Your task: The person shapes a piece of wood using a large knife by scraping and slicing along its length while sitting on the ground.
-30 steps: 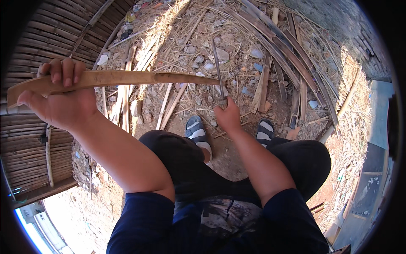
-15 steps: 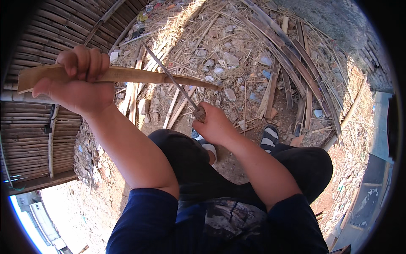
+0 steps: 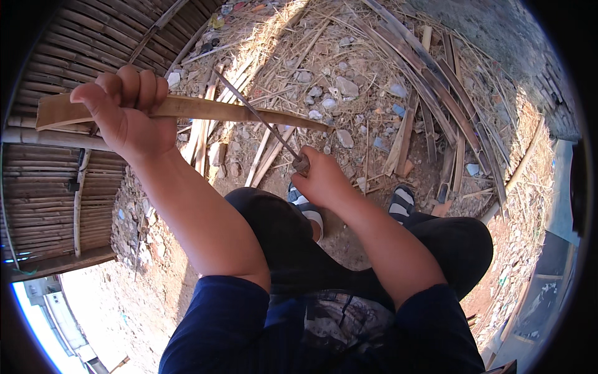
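Swung leftward, blade [image 3: 251, 110] crosses both edges of the strip [image 3: 194, 109], its tip [image 3: 215, 71] clear; left fingers [image 3: 129, 87] grip strip, right fingers [image 3: 311, 159] handle [image 3: 301, 164].

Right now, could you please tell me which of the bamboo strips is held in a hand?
The pale, gently curved strip gripped in the left hand; the other strips lie loose on the ground.
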### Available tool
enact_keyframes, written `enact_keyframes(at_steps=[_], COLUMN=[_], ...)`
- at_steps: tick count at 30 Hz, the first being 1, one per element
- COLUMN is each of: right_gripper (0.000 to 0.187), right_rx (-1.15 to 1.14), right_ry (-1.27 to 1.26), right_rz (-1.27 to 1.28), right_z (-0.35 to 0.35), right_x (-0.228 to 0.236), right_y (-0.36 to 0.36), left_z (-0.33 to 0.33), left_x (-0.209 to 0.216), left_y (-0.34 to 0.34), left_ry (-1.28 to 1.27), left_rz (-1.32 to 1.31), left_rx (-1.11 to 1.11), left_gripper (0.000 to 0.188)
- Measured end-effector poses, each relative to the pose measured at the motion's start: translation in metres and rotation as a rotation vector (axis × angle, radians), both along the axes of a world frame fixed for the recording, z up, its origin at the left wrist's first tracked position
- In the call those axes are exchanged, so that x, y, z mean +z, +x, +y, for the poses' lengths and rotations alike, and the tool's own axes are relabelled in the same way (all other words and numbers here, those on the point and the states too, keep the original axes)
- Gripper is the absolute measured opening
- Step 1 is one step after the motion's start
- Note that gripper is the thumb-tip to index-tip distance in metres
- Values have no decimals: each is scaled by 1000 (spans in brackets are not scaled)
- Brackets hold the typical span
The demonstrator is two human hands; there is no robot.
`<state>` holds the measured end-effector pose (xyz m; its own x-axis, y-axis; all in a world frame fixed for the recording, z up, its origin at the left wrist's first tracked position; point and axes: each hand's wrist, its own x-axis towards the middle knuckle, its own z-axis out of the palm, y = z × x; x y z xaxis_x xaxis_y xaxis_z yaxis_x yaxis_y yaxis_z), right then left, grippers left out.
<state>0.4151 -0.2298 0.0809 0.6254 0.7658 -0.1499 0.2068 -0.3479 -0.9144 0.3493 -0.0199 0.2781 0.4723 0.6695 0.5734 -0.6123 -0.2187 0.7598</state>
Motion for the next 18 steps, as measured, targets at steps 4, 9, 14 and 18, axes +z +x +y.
enact_keyframes(at_steps=[4, 9, 14, 18], right_gripper=[52, 52, 54, 53], right_rx=[24, -8, -11, -39], right_ry=[-89, -37, -94, -272], right_rz=[27, -18, 32, -103], right_z=[-1, -12, -7, -15], right_x=[13, 64, 60, -26], right_y=[-4, 16, 14, 38], left_z=[0, 2, -7, -8], left_x=[0, -1, 3, 1], left_y=[-2, -4, 3, 3], left_ry=[-15, -10, 91, 81], left_rz=[-28, -36, 6, -14], left_rx=[14, -33, -155, -164], left_gripper=[67, 67, 68, 68])
